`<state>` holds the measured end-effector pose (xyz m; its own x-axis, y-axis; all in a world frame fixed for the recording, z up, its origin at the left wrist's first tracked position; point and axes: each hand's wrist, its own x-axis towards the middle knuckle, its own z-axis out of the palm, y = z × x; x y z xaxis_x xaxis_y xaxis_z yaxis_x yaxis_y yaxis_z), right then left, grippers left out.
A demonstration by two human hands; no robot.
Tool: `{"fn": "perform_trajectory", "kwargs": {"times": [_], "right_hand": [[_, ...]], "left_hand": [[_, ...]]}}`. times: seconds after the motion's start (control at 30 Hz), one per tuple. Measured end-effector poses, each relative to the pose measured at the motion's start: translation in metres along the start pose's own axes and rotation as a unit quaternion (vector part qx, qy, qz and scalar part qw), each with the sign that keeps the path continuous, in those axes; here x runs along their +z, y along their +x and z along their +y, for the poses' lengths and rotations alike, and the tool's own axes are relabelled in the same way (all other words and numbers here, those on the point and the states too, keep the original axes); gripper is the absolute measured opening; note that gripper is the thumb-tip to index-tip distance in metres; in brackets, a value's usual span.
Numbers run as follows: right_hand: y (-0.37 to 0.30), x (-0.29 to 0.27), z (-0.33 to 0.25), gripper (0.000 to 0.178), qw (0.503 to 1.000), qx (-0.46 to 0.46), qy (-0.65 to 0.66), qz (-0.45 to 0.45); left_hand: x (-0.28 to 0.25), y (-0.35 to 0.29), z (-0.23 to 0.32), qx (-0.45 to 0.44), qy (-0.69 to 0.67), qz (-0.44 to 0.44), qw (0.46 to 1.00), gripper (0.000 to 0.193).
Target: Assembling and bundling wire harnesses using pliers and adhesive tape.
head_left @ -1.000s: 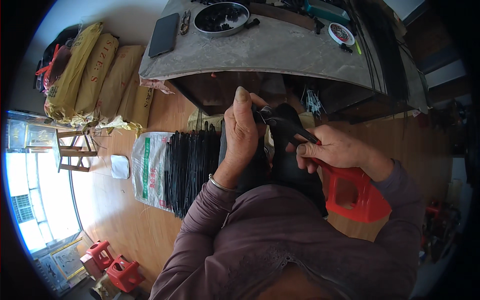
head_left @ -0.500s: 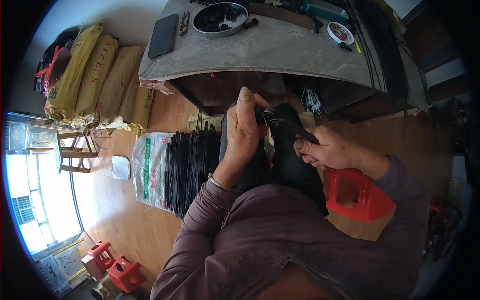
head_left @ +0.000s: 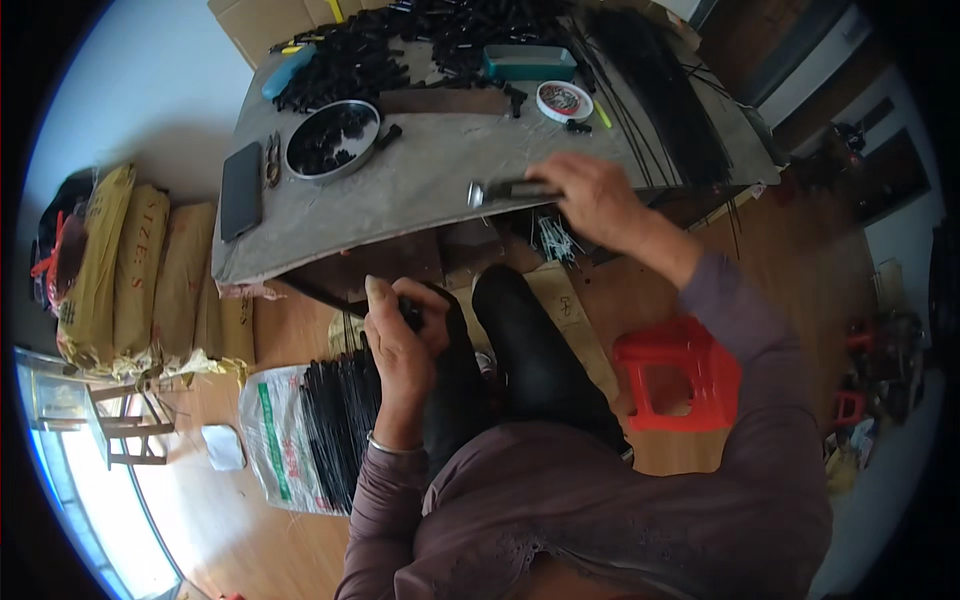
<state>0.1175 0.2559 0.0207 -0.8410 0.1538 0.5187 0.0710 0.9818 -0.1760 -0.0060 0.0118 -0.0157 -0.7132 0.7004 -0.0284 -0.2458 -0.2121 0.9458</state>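
My right hand [head_left: 598, 203] is raised over the table's front edge, fingers wrapped round a dark-handled tool [head_left: 510, 190]. The tool's shiny metal head points left; its exact kind is unclear. Lower down, above my left thigh, my left hand [head_left: 398, 335] is closed with the thumb up. A small black piece [head_left: 411, 313] shows in its fist, mostly hidden by the fingers. On the grey table [head_left: 430, 190], a round metal bowl [head_left: 300, 163] holds black pieces, and a small white dish [head_left: 548, 92] contains tiny metal parts.
A heap of black pieces [head_left: 440, 45] covers the table's back, beside a green tray [head_left: 530, 62] and long black rods [head_left: 665, 95]. A phone-like dark slab [head_left: 241, 190] and scissors [head_left: 272, 160] lie at left. Black rods [head_left: 335, 430] lie by my left leg; a red stool [head_left: 640, 350] stands right.
My right hand has carried the tool up and away from my left hand to the table edge. My left hand sits lower and further left. The view has tipped to show more table.
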Motion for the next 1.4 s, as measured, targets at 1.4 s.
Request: {"fn": "perform_trajectory", "kwargs": {"times": [1.4], "right_hand": [[0.071, 0.0, 0.126, 0.011, 0.764, 0.469, 0.442, -0.007]], "left_hand": [[-0.004, -0.013, 0.002, 0.046, -0.101, -0.074, 0.991, 0.073]]}}
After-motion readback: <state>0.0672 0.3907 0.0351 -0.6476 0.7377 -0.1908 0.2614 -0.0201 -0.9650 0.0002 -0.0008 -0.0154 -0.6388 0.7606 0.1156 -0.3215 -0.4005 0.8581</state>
